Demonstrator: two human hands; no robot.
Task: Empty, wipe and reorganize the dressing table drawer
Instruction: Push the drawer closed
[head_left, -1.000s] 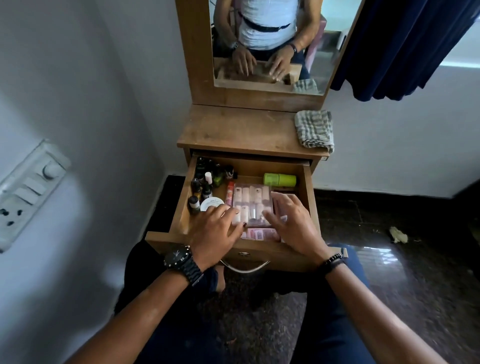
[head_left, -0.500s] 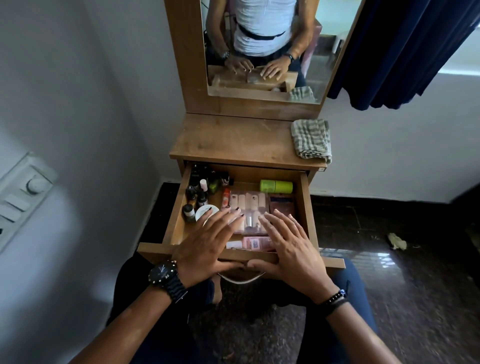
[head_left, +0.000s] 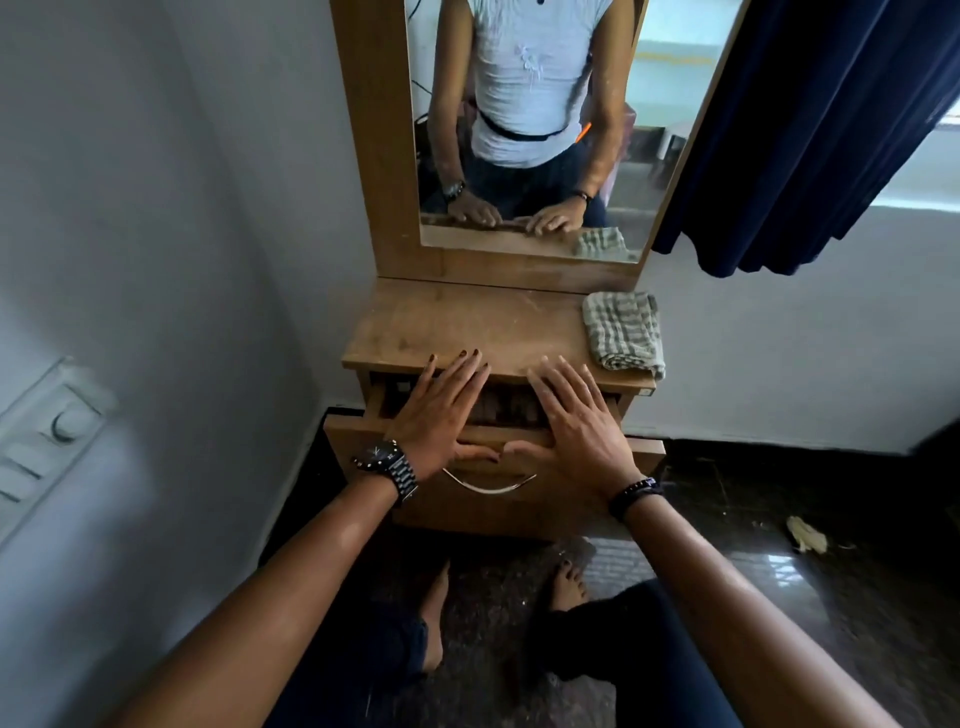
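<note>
The wooden drawer (head_left: 358, 441) of the dressing table (head_left: 467, 322) stands only a little way out, and its contents are hidden in shadow under my hands. My left hand (head_left: 441, 410) lies flat with straight fingers over the drawer's front edge, its fingertips reaching the tabletop edge. My right hand (head_left: 576, 421) lies flat beside it in the same way, thumb on the drawer front. Both thumbs rest just above the metal handle (head_left: 488, 486). Neither hand holds anything.
A folded checked cloth (head_left: 623, 332) lies at the tabletop's right end. A mirror (head_left: 524, 130) stands behind the top and reflects a person. A switch panel (head_left: 47, 431) is on the left wall, a dark curtain (head_left: 810, 130) hangs at right, and a scrap (head_left: 805, 535) lies on the floor.
The drawer has slid most of the way in under both flat hands. The bottles and packets seen inside it earlier are now out of sight.
</note>
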